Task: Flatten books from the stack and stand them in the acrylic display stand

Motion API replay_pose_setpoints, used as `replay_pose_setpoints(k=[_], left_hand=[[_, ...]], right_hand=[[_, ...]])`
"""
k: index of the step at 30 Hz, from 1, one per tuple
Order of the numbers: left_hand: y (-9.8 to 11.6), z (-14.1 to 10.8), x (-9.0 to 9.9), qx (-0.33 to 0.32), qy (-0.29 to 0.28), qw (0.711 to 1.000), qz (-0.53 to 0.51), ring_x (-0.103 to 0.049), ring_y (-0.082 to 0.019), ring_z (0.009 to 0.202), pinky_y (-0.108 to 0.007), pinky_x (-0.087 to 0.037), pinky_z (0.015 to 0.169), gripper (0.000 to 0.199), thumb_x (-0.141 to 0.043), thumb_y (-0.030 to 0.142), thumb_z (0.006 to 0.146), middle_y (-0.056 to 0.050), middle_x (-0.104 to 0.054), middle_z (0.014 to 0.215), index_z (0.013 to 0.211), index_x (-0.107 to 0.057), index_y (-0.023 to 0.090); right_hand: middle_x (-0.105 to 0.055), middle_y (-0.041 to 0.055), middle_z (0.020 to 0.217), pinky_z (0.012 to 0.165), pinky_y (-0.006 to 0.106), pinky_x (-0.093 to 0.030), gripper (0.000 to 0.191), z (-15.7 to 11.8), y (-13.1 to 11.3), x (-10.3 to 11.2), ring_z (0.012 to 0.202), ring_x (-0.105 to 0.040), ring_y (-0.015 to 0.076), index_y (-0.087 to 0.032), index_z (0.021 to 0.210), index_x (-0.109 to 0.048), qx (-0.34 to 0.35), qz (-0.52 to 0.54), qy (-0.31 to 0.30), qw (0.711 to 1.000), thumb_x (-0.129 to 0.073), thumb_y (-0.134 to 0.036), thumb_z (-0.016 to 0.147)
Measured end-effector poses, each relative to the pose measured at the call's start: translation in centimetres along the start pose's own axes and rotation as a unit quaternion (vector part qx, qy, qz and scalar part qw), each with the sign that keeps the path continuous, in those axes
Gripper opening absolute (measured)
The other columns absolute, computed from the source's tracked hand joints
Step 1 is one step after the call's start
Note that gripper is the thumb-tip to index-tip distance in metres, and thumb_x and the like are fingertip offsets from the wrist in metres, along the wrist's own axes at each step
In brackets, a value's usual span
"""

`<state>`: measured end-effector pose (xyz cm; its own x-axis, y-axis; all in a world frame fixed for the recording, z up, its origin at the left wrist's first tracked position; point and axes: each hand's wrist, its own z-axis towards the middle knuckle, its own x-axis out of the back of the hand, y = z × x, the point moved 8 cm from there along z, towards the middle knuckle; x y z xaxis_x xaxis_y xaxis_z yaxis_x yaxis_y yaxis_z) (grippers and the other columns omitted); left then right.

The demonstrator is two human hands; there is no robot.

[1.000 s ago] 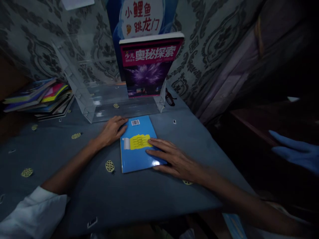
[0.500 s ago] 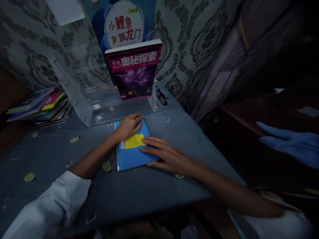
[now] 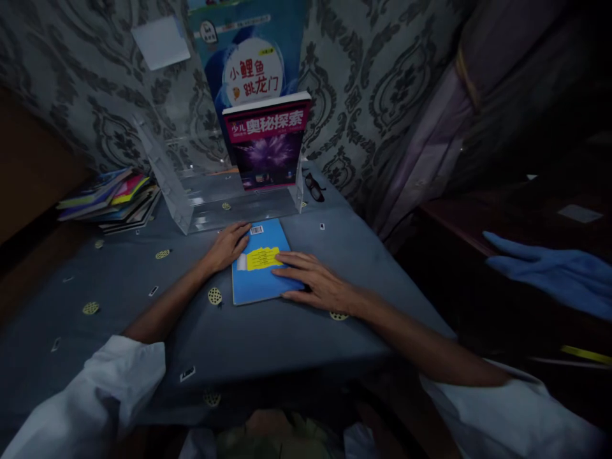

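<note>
A blue book (image 3: 261,290) lies flat on the table, with a yellow text patch and a barcode near its far edge facing up. My left hand (image 3: 228,247) rests at the book's far left edge, fingers extended toward the barcode. On the right side, my right hand (image 3: 320,282) lies with its fingers stretched out over the cover, beside the yellow patch. Just beyond the book stands a clear acrylic rack (image 3: 215,217). It holds a magenta and black book (image 3: 268,150) upright, with a taller blue book (image 3: 251,48) behind.
A pile of books (image 3: 115,197) sits at the left of the cloth-covered table (image 3: 287,347). Glasses (image 3: 314,188) lie by the rack's right end. A white card (image 3: 161,43) is near the patterned wall. At the right are a curtain (image 3: 421,146) and a blue glove (image 3: 549,268).
My left hand has slid off the top of the book to its left edge, uncovering the barcode. My right hand stays on the right side. The camera view has shifted slightly.
</note>
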<state>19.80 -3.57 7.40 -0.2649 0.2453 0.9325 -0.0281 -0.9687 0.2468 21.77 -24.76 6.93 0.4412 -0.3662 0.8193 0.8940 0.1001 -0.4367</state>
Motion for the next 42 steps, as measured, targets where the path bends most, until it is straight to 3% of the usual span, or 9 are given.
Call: replay_pose_setpoints(k=[4, 8, 17, 23, 29, 33, 35, 38, 42], left_hand=[[-1.4, -1.7, 0.3, 0.037, 0.007, 0.999, -0.013, -0.044, -0.027, 0.142, -0.044, -0.033, 0.121, 0.055, -0.031, 0.039, 0.102, -0.014, -0.048, 0.151, 0.144, -0.051, 0.010], [-1.7, -1.9, 0.2, 0.055, 0.008, 0.998, -0.012, -0.045, -0.028, 0.141, -0.045, -0.034, 0.120, 0.054, -0.032, 0.039, 0.102, -0.014, -0.047, 0.152, 0.145, -0.050, 0.011], [0.4, -3.3, 0.4, 0.031, -0.008, 0.999, -0.008, -0.049, -0.031, 0.135, -0.049, -0.040, 0.115, 0.054, -0.034, 0.039, 0.103, -0.017, -0.050, 0.148, 0.146, -0.049, 0.010], [1.2, -4.3, 0.7, 0.028, -0.021, 0.999, -0.022, -0.046, -0.030, 0.138, -0.047, -0.039, 0.116, 0.054, -0.036, 0.039, 0.102, -0.016, -0.048, 0.149, 0.147, -0.048, 0.012], [1.5, -2.1, 1.4, 0.043, -0.035, 0.998, 0.026, -0.059, -0.030, 0.117, -0.045, -0.046, 0.105, 0.046, -0.044, 0.040, 0.099, -0.016, -0.064, 0.125, 0.135, -0.055, 0.013], [0.8, 0.5, 1.4, 0.105, -0.086, 0.988, 0.074, -0.066, -0.030, 0.097, -0.038, -0.051, 0.084, 0.045, -0.044, 0.051, 0.098, -0.015, -0.070, 0.106, 0.113, -0.064, 0.012], [0.0, 1.4, 1.0, 0.136, -0.141, 0.980, 0.046, -0.067, -0.028, 0.087, -0.033, -0.050, 0.072, 0.050, -0.045, 0.058, 0.096, -0.012, -0.072, 0.095, 0.103, -0.065, 0.013], [-0.3, 1.9, 0.4, 0.133, -0.226, 0.961, -0.092, -0.067, -0.023, 0.077, -0.027, -0.046, 0.063, 0.053, -0.052, 0.066, 0.088, -0.007, -0.072, 0.084, 0.089, -0.067, 0.015], [0.6, 2.1, 1.6, 0.118, -0.237, 0.926, -0.268, -0.067, -0.021, 0.077, -0.026, -0.048, 0.063, 0.053, -0.068, 0.068, 0.072, -0.005, -0.072, 0.085, 0.086, -0.065, 0.017]], right_hand=[[-0.044, 0.0102, 0.157, 0.118, 0.055, -0.035, 0.056, 0.0, 0.2, -0.2, 0.147, -0.037, 0.0303, -0.028, 0.143, -0.055, -0.015, -0.009, -0.010, 1.000, -0.061, -0.054, 0.094], [-0.035, 0.0141, 0.162, 0.118, 0.059, -0.033, 0.066, -0.2, 0.6, -0.5, 0.151, -0.029, 0.0328, -0.025, 0.147, -0.050, -0.038, -0.029, -0.018, 0.999, -0.059, -0.061, 0.093], [-0.043, 0.0136, 0.157, 0.113, 0.058, -0.041, 0.057, -2.0, -1.1, -0.1, 0.145, -0.039, 0.0325, -0.027, 0.146, -0.050, -0.009, -0.060, 0.005, 0.998, -0.059, -0.053, 0.096], [-0.043, 0.0144, 0.157, 0.113, 0.058, -0.041, 0.056, -2.9, -2.2, -0.2, 0.146, -0.038, 0.0323, -0.027, 0.149, -0.046, -0.008, -0.072, -0.006, 0.997, -0.056, -0.049, 0.098], [-0.041, 0.0155, 0.158, 0.114, 0.059, -0.040, 0.058, -3.0, -2.3, -0.3, 0.148, -0.035, 0.0317, -0.025, 0.149, -0.046, -0.011, -0.077, -0.018, 0.997, -0.056, -0.050, 0.098], [-0.040, 0.0149, 0.159, 0.114, 0.059, -0.039, 0.057, -2.9, -2.3, -0.4, 0.148, -0.035, 0.0316, -0.025, 0.148, -0.048, -0.018, -0.074, -0.033, 0.997, -0.055, -0.052, 0.098], [-0.039, 0.0146, 0.159, 0.115, 0.059, -0.038, 0.057, -2.8, -2.5, -0.5, 0.148, -0.035, 0.0316, -0.026, 0.148, -0.048, -0.018, -0.070, -0.041, 0.997, -0.055, -0.052, 0.098], [-0.039, 0.0139, 0.159, 0.117, 0.058, -0.036, 0.058, -2.8, -2.6, -0.4, 0.149, -0.034, 0.0310, -0.027, 0.149, -0.046, -0.020, -0.060, -0.044, 0.997, -0.057, -0.052, 0.097], [-0.022, 0.0125, 0.167, 0.118, 0.059, -0.032, 0.064, -2.8, -2.1, -0.2, 0.152, -0.023, 0.0337, -0.029, 0.150, -0.045, -0.039, -0.031, -0.036, 0.998, -0.062, -0.053, 0.093]])
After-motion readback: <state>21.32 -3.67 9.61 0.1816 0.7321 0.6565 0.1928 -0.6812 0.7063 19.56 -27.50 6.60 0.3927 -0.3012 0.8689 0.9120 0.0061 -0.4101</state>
